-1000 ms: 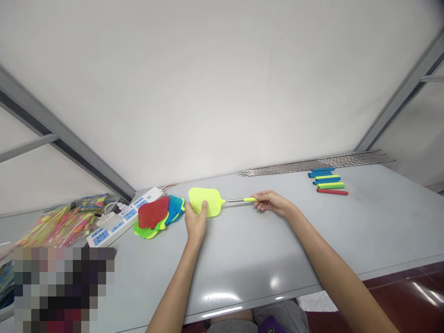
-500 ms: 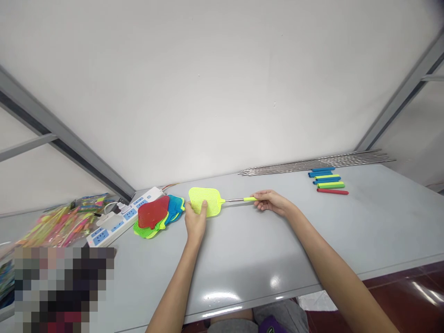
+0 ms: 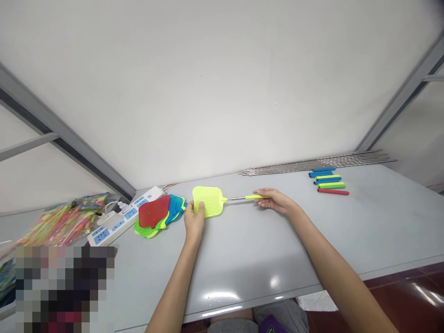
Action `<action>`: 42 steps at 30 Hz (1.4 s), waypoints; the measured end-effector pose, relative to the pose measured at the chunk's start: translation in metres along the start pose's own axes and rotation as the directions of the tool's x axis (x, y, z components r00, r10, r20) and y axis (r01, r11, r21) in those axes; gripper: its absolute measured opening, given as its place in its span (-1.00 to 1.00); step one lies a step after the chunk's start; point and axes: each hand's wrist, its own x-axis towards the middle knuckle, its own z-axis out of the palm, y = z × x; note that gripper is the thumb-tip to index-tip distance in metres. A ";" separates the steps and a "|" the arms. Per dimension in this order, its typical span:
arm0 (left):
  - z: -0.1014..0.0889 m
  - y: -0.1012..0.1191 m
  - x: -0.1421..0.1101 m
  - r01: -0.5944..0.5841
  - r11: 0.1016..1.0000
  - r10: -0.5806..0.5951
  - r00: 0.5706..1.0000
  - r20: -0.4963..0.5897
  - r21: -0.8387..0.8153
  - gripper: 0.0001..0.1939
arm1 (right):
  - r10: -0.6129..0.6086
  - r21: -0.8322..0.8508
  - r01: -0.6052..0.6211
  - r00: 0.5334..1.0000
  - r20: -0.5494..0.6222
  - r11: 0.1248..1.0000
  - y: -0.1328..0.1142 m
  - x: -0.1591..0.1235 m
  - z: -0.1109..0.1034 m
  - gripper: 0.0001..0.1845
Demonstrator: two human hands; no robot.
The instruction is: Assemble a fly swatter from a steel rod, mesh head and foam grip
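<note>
A yellow fly swatter (image 3: 212, 200) is held level above the grey table, its perforated head to the left. My left hand (image 3: 194, 221) pinches the left edge of that head, thumb on top. At the other end, my right hand (image 3: 274, 201) grips the yellow handle sleeve (image 3: 254, 197); my palm and fingers hide the sleeve's far end. A short metal rod (image 3: 236, 199) shows between head and sleeve. Just left of my left hand lies a pile of loose swatter heads, with a red head (image 3: 154, 212) on top and blue heads (image 3: 175, 208) beside it.
Metal rods (image 3: 294, 166) lie along the wall. Several coloured handle sleeves (image 3: 328, 179) lie at the right, a red sleeve (image 3: 333, 191) nearest me. A white power strip (image 3: 121, 221) and bagged goods (image 3: 65, 219) occupy the left. A pixelated patch covers the lower left.
The swatter has shifted slightly to the right. My right hand has slid along the sleeve, so more of its yellow length shows. My left hand keeps its pinch on the head.
</note>
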 end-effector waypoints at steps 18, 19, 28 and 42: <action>-0.006 0.013 -0.003 0.296 0.881 -0.210 0.944 0.254 -0.370 -0.53 | -0.170 0.017 0.172 0.982 -0.084 0.985 0.002 0.002 -0.006 -0.82; -0.006 0.012 -0.003 0.280 0.891 -0.200 0.949 0.245 -0.357 -0.52 | -0.176 0.013 0.178 0.981 -0.084 0.984 0.003 0.003 -0.005 -0.81; -0.002 0.008 -0.006 0.153 0.958 -0.105 0.974 0.200 -0.244 -0.47 | -0.190 0.041 0.198 0.969 -0.159 0.979 0.008 0.009 -0.012 -0.78; 0.012 0.022 -0.019 0.146 0.968 -0.044 0.900 0.434 -0.203 -0.52 | -0.229 0.217 0.309 0.917 -0.327 0.926 0.006 0.013 -0.032 -0.87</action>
